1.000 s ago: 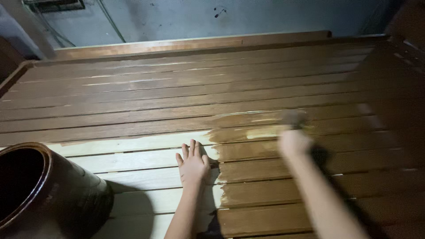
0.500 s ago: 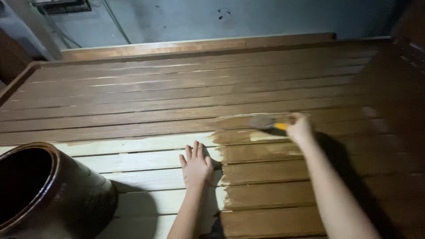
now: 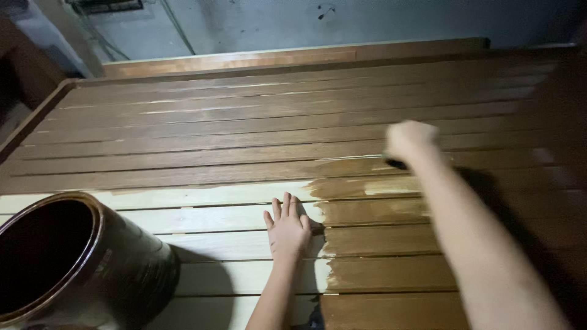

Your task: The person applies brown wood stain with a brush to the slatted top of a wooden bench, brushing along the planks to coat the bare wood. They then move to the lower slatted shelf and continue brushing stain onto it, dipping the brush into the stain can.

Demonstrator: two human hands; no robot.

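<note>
Wood slats [image 3: 244,122] are mostly stained brown; the left hand [image 3: 287,229] presses flat, open, bracing on bare wood at six o'clock. The right hand [image 3: 408,139], blurred, grips something dark; can [image 3: 73,263] at eight o'clock.

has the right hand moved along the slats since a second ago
Yes. The right hand has swung back right along the slats, after reaching left toward the stain edge. The left hand has stayed flat on the pale wood.
</note>
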